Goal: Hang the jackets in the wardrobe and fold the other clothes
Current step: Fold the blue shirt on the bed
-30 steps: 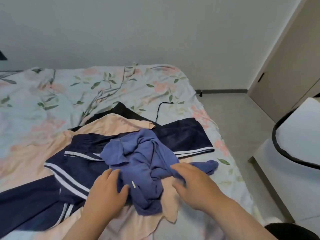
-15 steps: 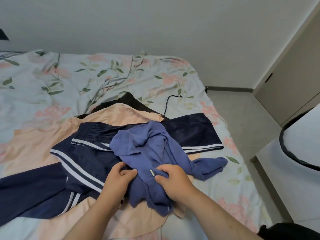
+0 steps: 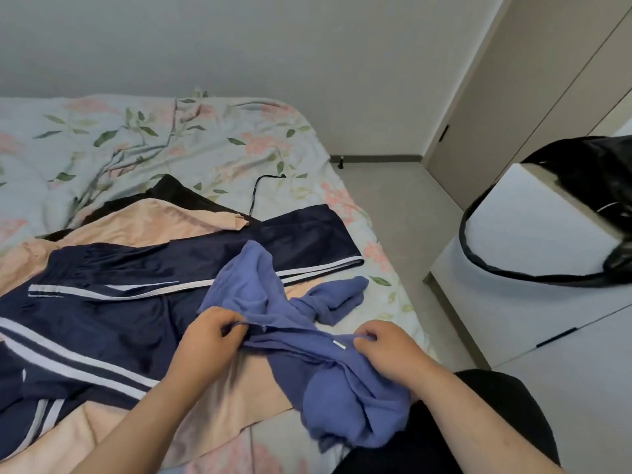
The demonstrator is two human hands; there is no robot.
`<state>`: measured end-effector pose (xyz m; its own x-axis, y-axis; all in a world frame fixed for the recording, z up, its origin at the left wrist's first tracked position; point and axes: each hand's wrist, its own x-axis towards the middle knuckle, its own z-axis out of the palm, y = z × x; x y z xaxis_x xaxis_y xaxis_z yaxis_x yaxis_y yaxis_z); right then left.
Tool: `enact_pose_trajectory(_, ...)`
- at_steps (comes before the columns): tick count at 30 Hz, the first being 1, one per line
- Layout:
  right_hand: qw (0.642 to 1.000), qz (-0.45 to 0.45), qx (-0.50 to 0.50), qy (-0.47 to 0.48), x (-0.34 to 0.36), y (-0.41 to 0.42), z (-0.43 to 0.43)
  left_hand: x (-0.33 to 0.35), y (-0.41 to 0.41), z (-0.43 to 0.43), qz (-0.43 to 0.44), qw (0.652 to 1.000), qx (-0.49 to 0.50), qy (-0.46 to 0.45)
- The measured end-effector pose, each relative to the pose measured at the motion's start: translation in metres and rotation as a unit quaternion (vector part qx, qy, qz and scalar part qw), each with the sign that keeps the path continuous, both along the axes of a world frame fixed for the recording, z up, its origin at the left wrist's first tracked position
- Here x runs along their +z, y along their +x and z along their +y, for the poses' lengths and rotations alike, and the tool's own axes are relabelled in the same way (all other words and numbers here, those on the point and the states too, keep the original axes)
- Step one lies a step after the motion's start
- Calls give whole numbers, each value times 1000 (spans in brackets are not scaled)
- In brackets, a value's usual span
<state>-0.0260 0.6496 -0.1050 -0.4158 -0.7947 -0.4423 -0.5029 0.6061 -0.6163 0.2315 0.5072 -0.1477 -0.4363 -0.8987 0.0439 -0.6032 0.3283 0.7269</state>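
A crumpled blue-violet garment (image 3: 307, 340) lies at the near right edge of the bed, part of it hanging toward me. My left hand (image 3: 208, 340) pinches its upper edge, and my right hand (image 3: 386, 347) grips the same edge further right, beside a small white tag. Under it spreads a navy track jacket (image 3: 113, 313) with white stripes. A peach garment (image 3: 147, 224) lies beneath that, and a black garment (image 3: 178, 193) peeks out behind.
The bed (image 3: 154, 138) has a floral cover. Beige wardrobe doors (image 3: 513, 114) stand at the right. A white cabinet (image 3: 533, 302) beside the bed carries a black bag (image 3: 595, 172). Bare floor (image 3: 393, 200) runs between bed and wardrobe.
Both hands have taken hold of the blue garment's edge and drawn apart, pulling it toward me and to the right off the navy jacket. The view has shifted right.
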Motion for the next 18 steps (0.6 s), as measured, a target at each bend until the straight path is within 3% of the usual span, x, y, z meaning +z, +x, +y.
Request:
enact_pose_trajectory(3, 987, 135, 30, -83, -7, 10, 12, -1, -7, 6, 20, 999, 19, 30)
enact_pose_trajectory(7, 963, 189, 180, -63, -20, 28, 20, 5, -15, 14, 64, 993, 52, 85)
enact_pose_trajectory(9, 958, 203, 190, -64, -24, 25, 22, 11, -15, 15, 83, 990, 61, 101)
enact_pose_trajectory(14, 987, 55, 38, -143, -23, 9, 33, 19, -16, 12, 137, 980, 73, 127)
enact_pose_trajectory(18, 977, -83, -86, -178, -21, 4, 40, 27, -22, 8, 182, 958, 82, 205)
